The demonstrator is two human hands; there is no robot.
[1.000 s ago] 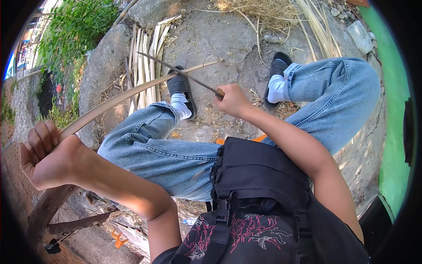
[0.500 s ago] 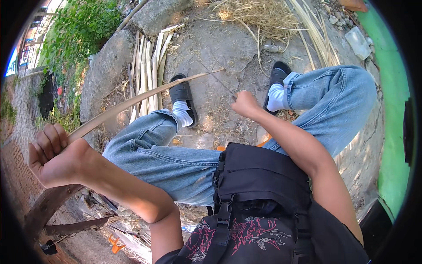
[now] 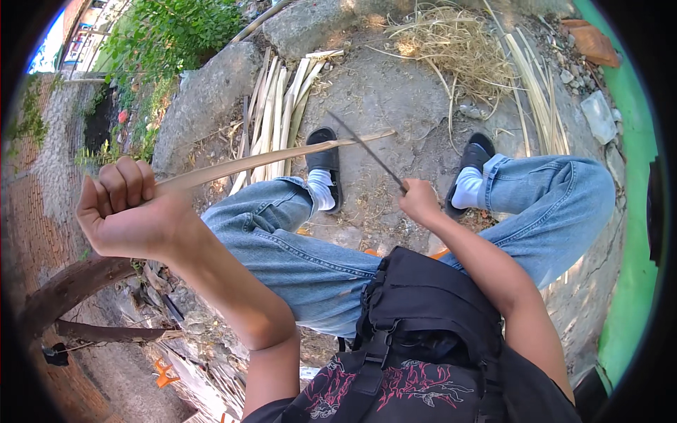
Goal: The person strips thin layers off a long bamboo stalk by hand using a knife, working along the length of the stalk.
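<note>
Outdoors, seated person, legs over bare ground. Left hand (image 3: 130, 215) fist closed round near end of long pale strip (image 3: 275, 159); right hand (image 3: 419, 201) fingers closed on handle of thin dark knife (image 3: 367, 151).

Progress, judged: strip looks largely pared thin and even; blade meets it close to far tip, so little length seems left. Pile of finished-looking strips (image 3: 278, 113) lies on ground beyond left shoe (image 3: 324, 168); shavings heap (image 3: 451, 42) further off.

Strip long axis near level, held above knees, running from left fist rightward, tip rising slightly toward blade. Knife slants up-left from right hand.
</note>
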